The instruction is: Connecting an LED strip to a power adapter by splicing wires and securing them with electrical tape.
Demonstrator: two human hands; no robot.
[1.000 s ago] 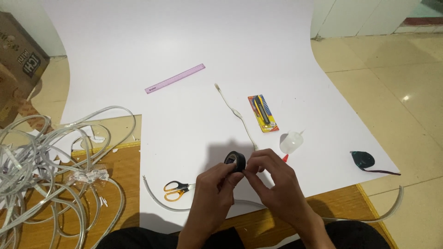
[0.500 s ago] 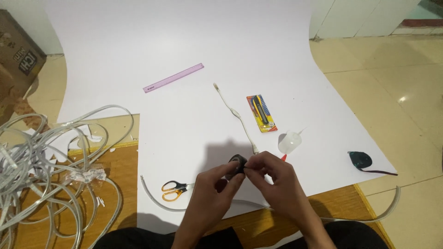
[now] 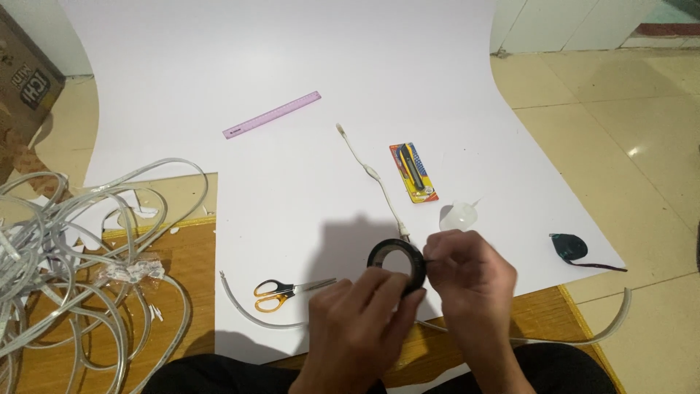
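Observation:
A black roll of tape is held upright between both hands above the near edge of a white sheet. My left hand grips the roll from below. My right hand pinches its right rim with thumb and fingers. A thin white cord with an inline switch runs from the sheet's middle down behind the roll. Its lower end is hidden by my hands.
Orange-handled scissors lie left of my hands. A purple ruler, a packaged utility knife, a small clear plastic piece and a dark green object lie on the sheet. A tangle of white cable fills the left floor.
The roll has turned, and its open ring now faces the camera. My hands have stayed near the sheet's front edge.

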